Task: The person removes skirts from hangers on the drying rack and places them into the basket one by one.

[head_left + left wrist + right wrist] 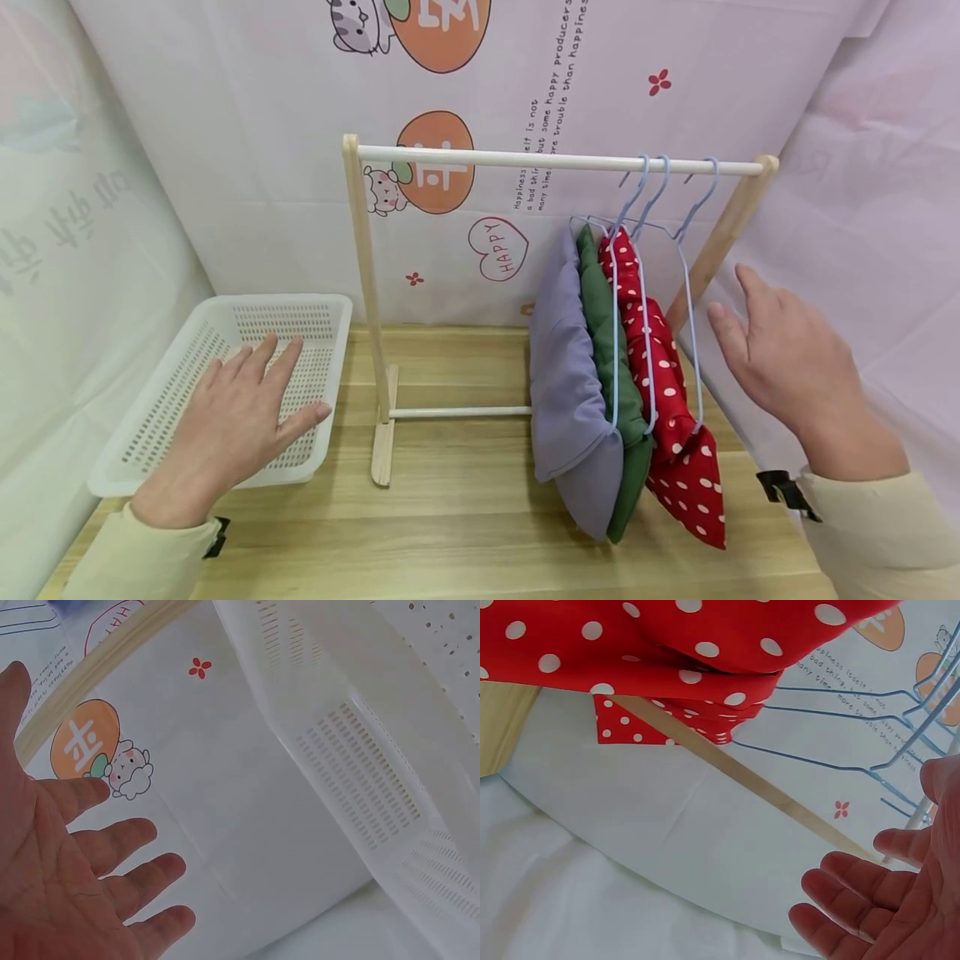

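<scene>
Over the white plastic basket (pixel 341 333) my left hand (pixel 236 417) hovers with its fingers spread, holding nothing; the left wrist view shows its palm beside the basket wall (pixel 352 780). My right hand (pixel 802 367) is held in the air right of the rack, its fingers extended and nothing in them. Three blue wire hangers (pixel 697 333) hang at the right end of the rack's white rod (pixel 510 158). On them are a lavender cloth item (pixel 570 375), a green one (pixel 600 317) and a red one with white dots (pixel 663 358); their exact kind is unclear.
The wooden rack post (pixel 365 275) stands just right of the basket, on a foot (pixel 383 450). A low white crossbar (pixel 457 412) runs near the wood-grain tabletop (pixel 450 517). Printed white cloth (pixel 285 167) covers the back and sides.
</scene>
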### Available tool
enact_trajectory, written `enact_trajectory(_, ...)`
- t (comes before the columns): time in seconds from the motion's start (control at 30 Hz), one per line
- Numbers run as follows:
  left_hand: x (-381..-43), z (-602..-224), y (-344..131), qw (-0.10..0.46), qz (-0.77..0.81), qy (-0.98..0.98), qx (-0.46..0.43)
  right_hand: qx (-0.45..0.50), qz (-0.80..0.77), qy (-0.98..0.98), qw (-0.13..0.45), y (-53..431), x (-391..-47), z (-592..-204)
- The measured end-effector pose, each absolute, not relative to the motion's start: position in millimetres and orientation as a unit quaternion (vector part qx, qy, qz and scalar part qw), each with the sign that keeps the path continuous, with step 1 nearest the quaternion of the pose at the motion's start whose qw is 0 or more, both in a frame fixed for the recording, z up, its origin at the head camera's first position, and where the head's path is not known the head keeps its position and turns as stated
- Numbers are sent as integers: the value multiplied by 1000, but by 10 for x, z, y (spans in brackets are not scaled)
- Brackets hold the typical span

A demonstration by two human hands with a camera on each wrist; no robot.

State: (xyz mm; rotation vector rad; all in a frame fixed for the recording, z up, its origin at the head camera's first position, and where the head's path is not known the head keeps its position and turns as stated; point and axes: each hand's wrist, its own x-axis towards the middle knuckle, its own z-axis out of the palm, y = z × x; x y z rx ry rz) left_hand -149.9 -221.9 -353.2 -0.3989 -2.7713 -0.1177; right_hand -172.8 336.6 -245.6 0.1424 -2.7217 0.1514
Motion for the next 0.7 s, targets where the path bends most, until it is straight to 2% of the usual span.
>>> enact_trajectory(0.33, -1488, -3564, -2224, 191, -38, -969, -155, 70, 53, -970, 228, 3192, -1675, -2314)
enact_trajectory(0.7, -1476, -3577, -2240, 183, -50, -970, -154, 93, 56, -967, 231, 2972, -1661, -2170)
